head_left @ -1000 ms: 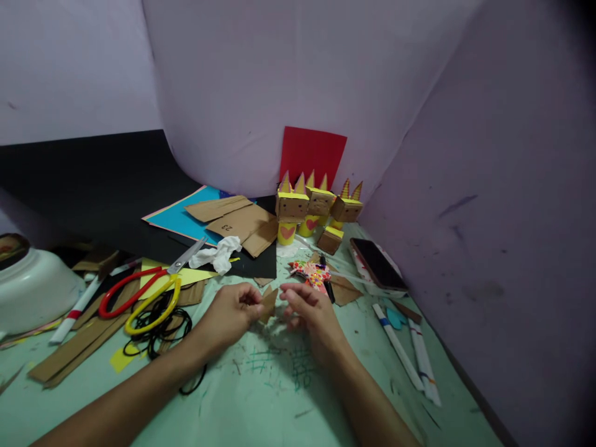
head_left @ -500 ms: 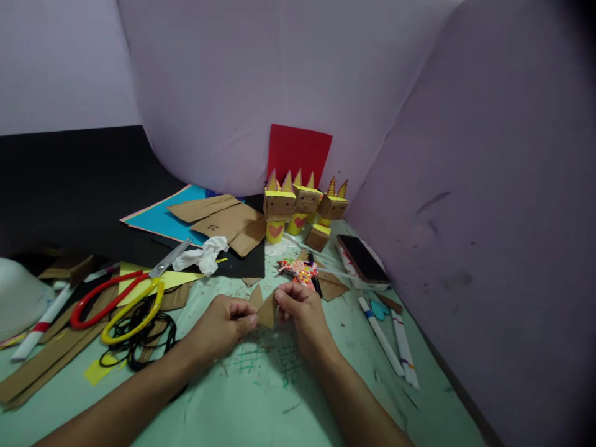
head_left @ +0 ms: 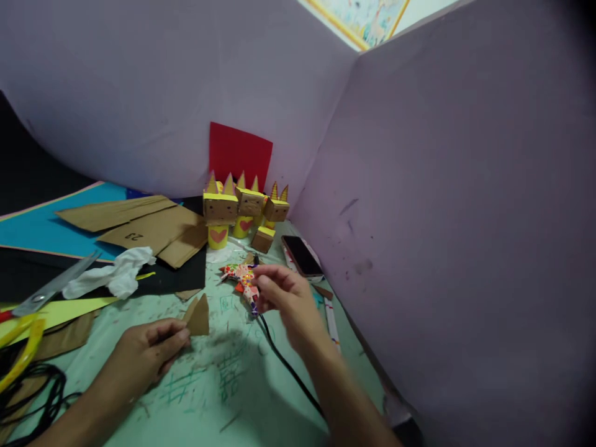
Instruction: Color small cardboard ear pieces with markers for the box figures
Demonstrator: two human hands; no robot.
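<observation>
My left hand (head_left: 151, 351) pinches small pointed pieces of brown cardboard (head_left: 199, 315) between thumb and fingers, upright just above the table. My right hand (head_left: 286, 301) is at the rear of a glue gun (head_left: 244, 279) with a colourful floral covering. Its thumb and fingers are apart and half curled, with the fingertips beside the gun; I cannot tell whether they touch it. A black cord (head_left: 288, 366) runs from the gun's handle down under my right forearm. The gun lies on the green tabletop (head_left: 209, 397), its nozzle pointing left.
Several cardboard box-headed figures (head_left: 221, 211) with pointed ears stand at the back before a red sheet (head_left: 239, 152). Cardboard sheets (head_left: 149, 230), crumpled white tissue (head_left: 123, 273) and scissors (head_left: 28, 347) lie left. A phone (head_left: 302, 256) and a marker (head_left: 331, 320) lie right, beside the wall (head_left: 419, 217).
The view has swung right. My right hand has let go of the cardboard and moved to the glue gun. My left hand keeps hold of the cardboard pieces.
</observation>
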